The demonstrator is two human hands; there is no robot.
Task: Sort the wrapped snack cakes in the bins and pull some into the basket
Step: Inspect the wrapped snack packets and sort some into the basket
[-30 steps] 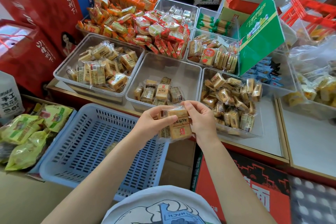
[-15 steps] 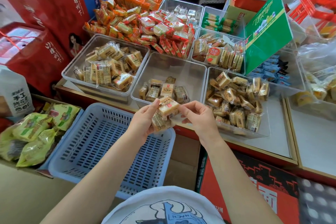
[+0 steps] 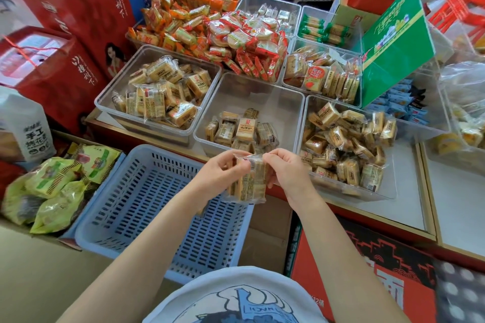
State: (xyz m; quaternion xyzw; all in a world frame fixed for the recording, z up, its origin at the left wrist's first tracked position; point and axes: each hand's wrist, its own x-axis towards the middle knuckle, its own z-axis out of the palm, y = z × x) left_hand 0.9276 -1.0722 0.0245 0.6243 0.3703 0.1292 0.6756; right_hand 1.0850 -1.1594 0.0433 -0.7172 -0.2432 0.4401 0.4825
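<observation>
Hands meeting over one clear-wrapped, tan snack cake packet (image 3: 248, 181), held upright between them. Left hand (image 3: 221, 174) grips the packet's left side, thumb and fingers curled round its wrapper; right hand (image 3: 284, 173) pinches the top seal with thumb and forefinger, the remaining fingers curled behind the packet's right edge. Packet hangs just above the near right corner of the pale blue slotted plastic basket (image 3: 136, 207), which lies below and left of the fingers. Beyond the fingertips sits the clear plastic middle bin (image 3: 262, 94), sparsely filled with like packets; fuller clear bins stand to its left (image 3: 154, 57) and right (image 3: 393, 189).

Step in hand, by judgement: inspecting or orienting a pulled packet before deposit. Next move calls for carrying it leftward and down over the basket's open interior, then loosening both grips; the crinkly film may cling to fingers, so release should be deliberate.
</observation>
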